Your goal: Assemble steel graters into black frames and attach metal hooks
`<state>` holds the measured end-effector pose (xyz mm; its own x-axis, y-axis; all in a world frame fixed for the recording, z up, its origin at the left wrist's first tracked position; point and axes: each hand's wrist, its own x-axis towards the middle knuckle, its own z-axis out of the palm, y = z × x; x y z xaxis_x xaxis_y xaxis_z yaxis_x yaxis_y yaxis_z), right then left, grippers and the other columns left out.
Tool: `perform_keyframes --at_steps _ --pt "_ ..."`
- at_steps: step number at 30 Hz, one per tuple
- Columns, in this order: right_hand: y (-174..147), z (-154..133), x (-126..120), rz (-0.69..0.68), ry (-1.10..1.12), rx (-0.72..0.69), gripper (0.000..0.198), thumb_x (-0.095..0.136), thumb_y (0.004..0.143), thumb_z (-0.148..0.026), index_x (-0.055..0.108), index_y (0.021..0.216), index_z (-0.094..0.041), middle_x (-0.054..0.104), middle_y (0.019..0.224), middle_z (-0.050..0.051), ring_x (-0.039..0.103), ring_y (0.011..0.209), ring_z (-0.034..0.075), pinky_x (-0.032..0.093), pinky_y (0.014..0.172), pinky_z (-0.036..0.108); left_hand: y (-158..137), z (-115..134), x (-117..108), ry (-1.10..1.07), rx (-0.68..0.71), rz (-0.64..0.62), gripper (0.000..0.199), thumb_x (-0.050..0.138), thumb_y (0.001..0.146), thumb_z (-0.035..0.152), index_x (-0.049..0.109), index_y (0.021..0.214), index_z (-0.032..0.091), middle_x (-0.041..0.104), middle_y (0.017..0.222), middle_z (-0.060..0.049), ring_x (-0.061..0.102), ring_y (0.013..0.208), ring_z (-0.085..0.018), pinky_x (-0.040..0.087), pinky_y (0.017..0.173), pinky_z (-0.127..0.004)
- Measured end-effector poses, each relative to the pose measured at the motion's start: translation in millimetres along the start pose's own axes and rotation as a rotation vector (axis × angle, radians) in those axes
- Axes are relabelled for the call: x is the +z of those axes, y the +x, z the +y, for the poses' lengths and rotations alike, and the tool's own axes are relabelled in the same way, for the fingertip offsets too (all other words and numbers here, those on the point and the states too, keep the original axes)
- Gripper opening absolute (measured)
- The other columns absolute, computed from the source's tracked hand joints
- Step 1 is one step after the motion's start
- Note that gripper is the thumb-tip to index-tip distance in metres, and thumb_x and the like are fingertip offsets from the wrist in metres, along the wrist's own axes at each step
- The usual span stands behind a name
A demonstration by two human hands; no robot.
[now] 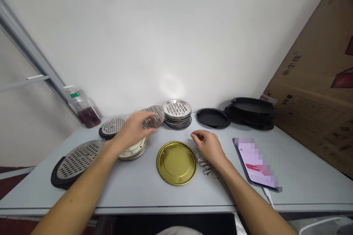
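Observation:
A perforated metal grater disc, smeared by motion, is tilted between the thumb and fingers of my left hand. Below that hand is a stack of pale round metal plates, partly covered by my wrist. My right hand has its fingertips pinched together; whatever they may hold is too small to make out. Bent wire clips lie under and beside it. Between my hands a gold-coloured round metal lid rests flat on the table.
Behind stands a stack of grater discs. Black-rimmed perforated discs lie at left, near a bottle of dark liquid. Black round trays and a single black tray sit back right. A phone and cardboard box are at right.

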<state>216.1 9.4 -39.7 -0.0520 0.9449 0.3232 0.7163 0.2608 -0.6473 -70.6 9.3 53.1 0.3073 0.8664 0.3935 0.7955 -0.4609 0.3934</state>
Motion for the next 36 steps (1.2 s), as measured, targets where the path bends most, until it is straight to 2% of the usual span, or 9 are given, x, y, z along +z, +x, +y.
perform_keyframes --at_steps 2,4,7,10,14,21,24,30,36 --pt "1 1 -1 0.012 0.0 0.013 0.024 0.053 0.087 -0.031 0.074 0.083 -0.021 0.074 0.079 0.004 0.065 0.073 0.02 0.043 0.069 0.029 -18 26 20 0.033 0.13 -0.099 0.038 0.074 0.079 0.03 0.065 0.116 0.029 0.066 0.119 -0.002 0.055 0.114 -0.024 0.041 0.102 -0.041" --pt "1 2 -1 0.016 0.006 0.005 0.024 0.053 0.087 -0.031 0.074 0.083 -0.021 0.075 0.079 0.004 0.065 0.072 0.02 0.043 0.069 0.029 -32 41 41 0.037 0.208 -0.202 0.039 0.075 0.078 0.025 0.066 0.115 0.029 0.066 0.115 -0.003 0.055 0.111 -0.025 0.041 0.1 -0.042" --pt "-1 2 1 0.004 0.016 -0.021 0.024 0.053 0.087 -0.031 0.074 0.085 -0.021 0.075 0.081 0.004 0.066 0.074 0.02 0.044 0.07 0.028 -44 48 64 0.041 0.238 -0.318 0.043 0.074 0.077 0.018 0.065 0.117 0.03 0.065 0.115 -0.003 0.053 0.111 -0.025 0.041 0.099 -0.042" --pt "-2 1 3 -0.012 0.007 -0.032 0.023 0.053 0.087 -0.031 0.074 0.087 -0.022 0.076 0.085 0.004 0.066 0.076 0.02 0.045 0.073 0.029 -47 46 75 0.055 0.241 -0.35 0.043 0.071 0.078 0.013 0.065 0.118 0.029 0.065 0.116 -0.003 0.052 0.113 -0.025 0.04 0.102 -0.042" --pt "-3 1 4 -0.033 -0.007 -0.038 0.023 0.053 0.088 -0.03 0.075 0.089 -0.022 0.076 0.087 0.005 0.066 0.078 0.02 0.045 0.074 0.029 -48 46 75 0.059 0.259 -0.376 0.039 0.067 0.079 0.011 0.066 0.114 0.029 0.064 0.118 -0.003 0.052 0.114 -0.025 0.038 0.103 -0.043" --pt "-2 2 4 -0.049 -0.01 -0.051 0.023 0.053 0.088 -0.03 0.074 0.09 -0.021 0.075 0.087 0.005 0.066 0.077 0.02 0.046 0.074 0.029 -49 56 58 0.148 0.271 -0.443 0.034 0.067 0.074 0.01 0.07 0.104 0.024 0.066 0.106 -0.006 0.054 0.107 -0.028 0.041 0.097 -0.043" --pt "-2 1 4 -0.047 -0.013 -0.05 0.023 0.053 0.088 -0.03 0.074 0.089 -0.021 0.076 0.088 0.005 0.067 0.078 0.02 0.046 0.075 0.029 -48 58 54 0.132 0.27 -0.478 0.032 0.066 0.073 0.011 0.07 0.102 0.026 0.067 0.103 -0.006 0.056 0.106 -0.028 0.042 0.095 -0.042" --pt "-3 0 3 -0.049 -0.011 -0.052 0.023 0.053 0.088 -0.029 0.074 0.09 -0.021 0.075 0.085 0.005 0.067 0.076 0.02 0.046 0.073 0.028 -50 53 62 0.043 0.277 -0.52 0.041 0.064 0.072 0.005 0.069 0.105 0.027 0.067 0.111 -0.005 0.055 0.112 -0.027 0.041 0.101 -0.04" --pt "-3 -1 3 -0.048 -0.014 -0.055 0.024 0.052 0.088 -0.03 0.074 0.09 -0.021 0.075 0.086 0.005 0.067 0.077 0.021 0.046 0.074 0.029 -52 53 66 -0.022 0.247 -0.535 0.039 0.063 0.076 0.007 0.07 0.109 0.027 0.066 0.114 -0.004 0.055 0.113 -0.025 0.042 0.102 -0.038"
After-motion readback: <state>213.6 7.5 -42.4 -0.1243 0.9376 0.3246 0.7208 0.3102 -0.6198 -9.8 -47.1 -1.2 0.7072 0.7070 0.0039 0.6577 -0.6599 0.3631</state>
